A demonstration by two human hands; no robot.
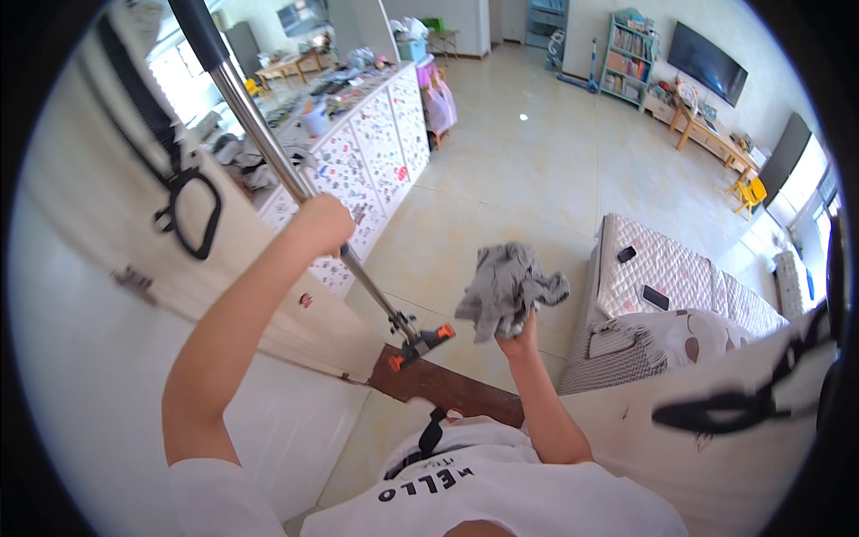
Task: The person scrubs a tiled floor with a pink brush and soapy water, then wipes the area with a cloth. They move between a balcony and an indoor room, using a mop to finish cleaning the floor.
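Observation:
My left hand (329, 225) is wrapped around the steel pole of a mop (268, 137), which slants from the upper left down toward the doorway. Its upper end has a black grip (200, 33). At the lower end is a bare mop head clamp (421, 348) with orange end pieces, over or near the brown door threshold (446, 386); contact cannot be told. My right hand (521, 341) holds up a crumpled grey cloth (507, 288), which hides most of the fingers. Cloth and clamp are apart.
To the left stands a sticker-covered white cabinet (376, 148) with clutter on top, beside a door (288, 295). A bed or daybed (644, 275) with two dark phone-like objects is at right. Farther off are a bookshelf (627, 60), low wooden table (715, 137) and yellow chair (748, 193).

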